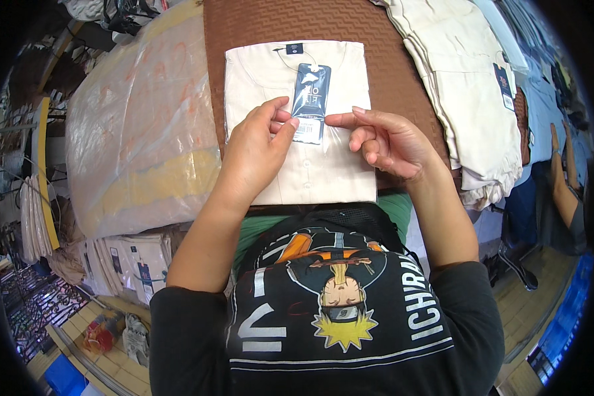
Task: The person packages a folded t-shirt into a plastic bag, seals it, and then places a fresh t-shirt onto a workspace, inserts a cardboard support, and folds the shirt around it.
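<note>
A folded cream button-front shirt [350, 165] lies in front of me, with a glossy, clear film seeming to cover it. On its chest rests a dark blue hang tag [310, 89] on a thin string, with a white barcode label at its lower end. My left hand [257, 142] is over the shirt's left half, thumb tip at the tag's lower left edge and index finger apart from it. From the other side my right hand [396, 142] reaches its outstretched index finger to the tag's right edge; its other fingers are loosely bent, holding nothing.
Brown textured cloth [264, 23] lies under the shirt. To the left bulges a large plastic-wrapped bundle [145, 132]. A stack of cream garments [468, 86] with a tag sits at right. Beyond it, another person's arms [564, 191] show near blue clothing. Packed garments [135, 264] stand lower left.
</note>
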`<action>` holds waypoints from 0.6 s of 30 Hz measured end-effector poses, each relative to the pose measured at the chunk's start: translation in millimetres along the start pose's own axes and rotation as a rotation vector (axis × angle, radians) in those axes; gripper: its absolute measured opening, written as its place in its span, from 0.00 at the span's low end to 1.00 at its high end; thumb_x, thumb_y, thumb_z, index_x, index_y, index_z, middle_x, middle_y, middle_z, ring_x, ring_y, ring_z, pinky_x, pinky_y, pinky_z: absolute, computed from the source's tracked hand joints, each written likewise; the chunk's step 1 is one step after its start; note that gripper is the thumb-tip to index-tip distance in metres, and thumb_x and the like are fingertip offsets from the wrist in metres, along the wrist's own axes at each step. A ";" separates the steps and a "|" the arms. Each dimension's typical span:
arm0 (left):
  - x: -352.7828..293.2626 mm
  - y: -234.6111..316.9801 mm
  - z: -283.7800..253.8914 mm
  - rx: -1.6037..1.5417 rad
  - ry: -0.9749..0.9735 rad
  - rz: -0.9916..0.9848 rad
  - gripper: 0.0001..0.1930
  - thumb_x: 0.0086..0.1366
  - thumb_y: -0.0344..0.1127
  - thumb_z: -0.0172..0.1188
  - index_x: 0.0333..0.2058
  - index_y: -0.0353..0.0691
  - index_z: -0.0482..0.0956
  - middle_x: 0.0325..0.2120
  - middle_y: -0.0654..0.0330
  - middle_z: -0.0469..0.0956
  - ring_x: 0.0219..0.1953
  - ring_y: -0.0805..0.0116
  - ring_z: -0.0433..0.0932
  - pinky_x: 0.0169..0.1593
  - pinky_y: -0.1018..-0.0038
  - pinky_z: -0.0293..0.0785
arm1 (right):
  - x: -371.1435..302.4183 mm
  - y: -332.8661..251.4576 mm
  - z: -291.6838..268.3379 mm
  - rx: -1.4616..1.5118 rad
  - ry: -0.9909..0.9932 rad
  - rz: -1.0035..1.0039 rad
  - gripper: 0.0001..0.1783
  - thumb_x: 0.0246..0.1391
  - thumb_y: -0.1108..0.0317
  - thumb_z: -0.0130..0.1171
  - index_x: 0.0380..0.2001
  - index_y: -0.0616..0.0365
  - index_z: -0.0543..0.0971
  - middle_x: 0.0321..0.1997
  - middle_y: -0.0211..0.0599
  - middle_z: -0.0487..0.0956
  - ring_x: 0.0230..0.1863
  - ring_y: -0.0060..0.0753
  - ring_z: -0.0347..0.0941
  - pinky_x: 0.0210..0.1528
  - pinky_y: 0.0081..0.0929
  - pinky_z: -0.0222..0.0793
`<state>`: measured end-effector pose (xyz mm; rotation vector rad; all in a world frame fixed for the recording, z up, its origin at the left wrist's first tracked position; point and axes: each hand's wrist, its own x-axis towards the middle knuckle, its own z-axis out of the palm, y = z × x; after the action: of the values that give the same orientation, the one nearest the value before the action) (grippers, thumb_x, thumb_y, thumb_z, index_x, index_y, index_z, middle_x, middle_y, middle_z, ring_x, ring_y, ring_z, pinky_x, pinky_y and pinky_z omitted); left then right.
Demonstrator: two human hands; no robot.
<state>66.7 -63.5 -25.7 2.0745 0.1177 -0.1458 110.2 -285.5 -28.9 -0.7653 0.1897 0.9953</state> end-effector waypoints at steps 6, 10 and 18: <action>-9.4 -4.1 -13.2 0.210 0.042 0.216 0.22 0.55 0.35 0.62 0.49 0.37 0.72 0.41 0.53 0.74 0.42 0.60 0.73 0.47 0.70 0.70 | 4.2 -19.4 15.4 -0.826 0.297 -0.220 0.16 0.60 0.63 0.49 0.47 0.60 0.75 0.22 0.32 0.79 0.13 0.17 0.72 0.10 0.08 0.54; -36.9 -4.1 -16.9 0.441 -0.004 0.489 0.27 0.47 0.37 0.68 0.48 0.42 0.72 0.46 0.55 0.70 0.51 0.56 0.67 0.54 0.65 0.62 | 42.5 -36.9 8.5 -1.270 0.408 -0.438 0.12 0.56 0.69 0.51 0.42 0.60 0.77 0.25 0.29 0.77 0.18 0.14 0.69 0.17 0.11 0.59; -70.6 -27.0 -4.9 0.434 -0.082 0.557 0.25 0.43 0.37 0.68 0.43 0.45 0.76 0.46 0.63 0.70 0.52 0.60 0.65 0.54 0.64 0.59 | 90.3 -53.0 12.4 -1.560 0.483 -0.415 0.10 0.50 0.68 0.54 0.34 0.55 0.81 0.27 0.32 0.78 0.28 0.23 0.72 0.32 0.23 0.67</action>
<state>-6.7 -47.7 -35.8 2.4420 -0.5864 0.0958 200.7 -231.9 -36.6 -2.3504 -0.4024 0.3775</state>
